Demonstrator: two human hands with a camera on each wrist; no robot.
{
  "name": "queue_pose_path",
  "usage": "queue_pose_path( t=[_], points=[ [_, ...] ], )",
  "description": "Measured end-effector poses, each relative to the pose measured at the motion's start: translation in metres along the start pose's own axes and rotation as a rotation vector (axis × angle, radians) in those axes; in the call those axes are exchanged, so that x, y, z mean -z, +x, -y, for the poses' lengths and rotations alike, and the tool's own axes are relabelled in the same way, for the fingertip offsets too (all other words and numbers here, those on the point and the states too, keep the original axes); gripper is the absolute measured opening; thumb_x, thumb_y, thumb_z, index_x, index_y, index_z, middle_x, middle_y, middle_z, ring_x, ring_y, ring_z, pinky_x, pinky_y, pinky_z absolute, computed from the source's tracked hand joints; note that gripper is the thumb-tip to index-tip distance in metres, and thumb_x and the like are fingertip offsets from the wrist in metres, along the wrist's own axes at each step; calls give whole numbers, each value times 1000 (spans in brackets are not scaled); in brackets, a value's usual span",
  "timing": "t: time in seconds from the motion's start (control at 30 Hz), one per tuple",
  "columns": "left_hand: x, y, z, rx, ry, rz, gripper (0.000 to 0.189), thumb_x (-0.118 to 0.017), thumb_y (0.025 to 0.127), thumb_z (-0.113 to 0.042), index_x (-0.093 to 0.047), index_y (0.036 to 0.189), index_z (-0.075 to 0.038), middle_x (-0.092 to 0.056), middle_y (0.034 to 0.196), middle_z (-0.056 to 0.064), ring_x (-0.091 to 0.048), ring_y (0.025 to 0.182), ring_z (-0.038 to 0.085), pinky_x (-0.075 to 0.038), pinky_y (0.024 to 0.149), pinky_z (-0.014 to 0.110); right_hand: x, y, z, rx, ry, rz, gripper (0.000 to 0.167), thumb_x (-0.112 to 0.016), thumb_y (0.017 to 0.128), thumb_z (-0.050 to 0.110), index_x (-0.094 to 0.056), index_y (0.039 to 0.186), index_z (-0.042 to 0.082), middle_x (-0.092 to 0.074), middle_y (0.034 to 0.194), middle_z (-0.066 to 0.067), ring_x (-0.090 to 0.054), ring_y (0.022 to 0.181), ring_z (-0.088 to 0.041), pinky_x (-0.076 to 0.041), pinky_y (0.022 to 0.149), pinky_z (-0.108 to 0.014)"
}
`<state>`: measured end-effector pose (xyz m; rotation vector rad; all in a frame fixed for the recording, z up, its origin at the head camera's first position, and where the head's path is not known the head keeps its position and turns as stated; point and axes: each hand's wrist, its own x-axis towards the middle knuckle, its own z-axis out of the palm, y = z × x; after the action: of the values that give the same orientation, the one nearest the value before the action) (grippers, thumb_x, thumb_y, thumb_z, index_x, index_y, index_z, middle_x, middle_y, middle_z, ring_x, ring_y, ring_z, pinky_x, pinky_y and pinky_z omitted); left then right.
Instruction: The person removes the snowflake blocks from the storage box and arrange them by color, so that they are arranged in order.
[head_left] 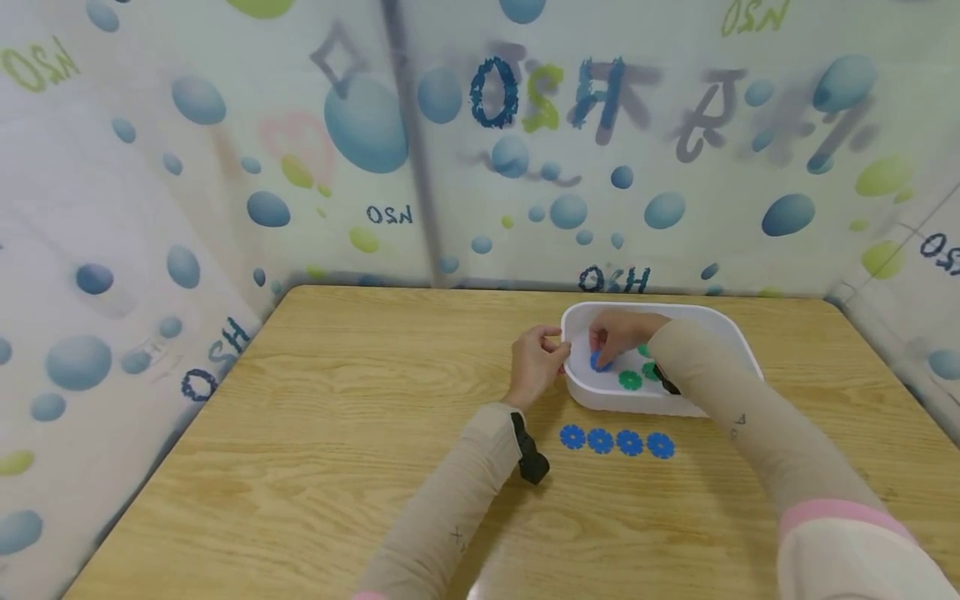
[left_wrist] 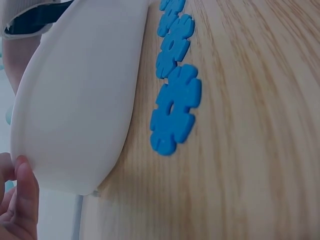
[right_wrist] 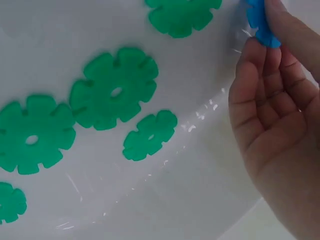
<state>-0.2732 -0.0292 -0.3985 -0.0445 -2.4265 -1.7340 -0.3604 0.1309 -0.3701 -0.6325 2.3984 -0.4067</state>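
Observation:
A white plastic tub [head_left: 626, 402] stands on the table, with several green notched flower-shaped discs [right_wrist: 115, 90] lying on its floor. My right hand [head_left: 621, 332] reaches inside near its left end and pinches a blue notched disc [right_wrist: 260, 25] between thumb and fingertips. At the tub's left end, my left hand [head_left: 534, 367] holds the rim, the thumb [left_wrist: 26, 187] right at the edge in the left wrist view. In front of the tub, several blue discs [head_left: 600, 441] lie flat in a row.
The wooden table [head_left: 360, 400] reaches back to a curtain [head_left: 465, 183] printed with bubbles and letters. Dark bands are on both wrists, the left one [head_left: 531, 450] beside the row of discs. My right sleeve [head_left: 720, 383] crosses over the tub's right part and hides some of it.

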Motion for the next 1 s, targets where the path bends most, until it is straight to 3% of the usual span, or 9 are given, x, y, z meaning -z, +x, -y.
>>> queue_pose_path(
  t=[0.27, 0.63, 0.83, 1.0],
  points=[
    [-1, -1, 0, 7, -2, -17, 25, -62, 78, -3, -61, 102, 3, -57, 63, 5, -61, 54, 28, -46, 41, 18, 12, -18, -7, 41, 100, -20, 15, -65, 80, 16, -55, 86, 7, -52, 83, -5, -48, 77, -18, -47, 69, -27],
    [-2, -2, -1, 2, 20, -28, 24, -62, 78, -3, -62, 101, 3, -55, 63, 4, -59, 50, 22, -46, 41, 17, 39, -53, -3, 151, 236, -278, 20, -63, 82, 19, -55, 91, 3, -57, 83, -8, -52, 79, -26, -49, 69, -28],
    [-3, -2, -1, -7, 24, -42, 24, -62, 77, -2, -63, 101, 3, -54, 63, 5, -58, 48, 19, -46, 40, 17, 40, -71, -3, 232, 277, -361, 19, -61, 84, 17, -58, 94, 1, -58, 85, -9, -54, 75, -21, -51, 69, -27],
    [-3, -2, 0, -11, 26, -48, 24, -62, 77, -2, -63, 101, 3, -54, 63, 4, -59, 48, 20, -45, 39, 17, 36, -91, -3, 241, 327, -430, 25, -60, 85, 19, -59, 100, -1, -60, 92, -9, -57, 78, -20, -51, 71, -26]
  ],
)
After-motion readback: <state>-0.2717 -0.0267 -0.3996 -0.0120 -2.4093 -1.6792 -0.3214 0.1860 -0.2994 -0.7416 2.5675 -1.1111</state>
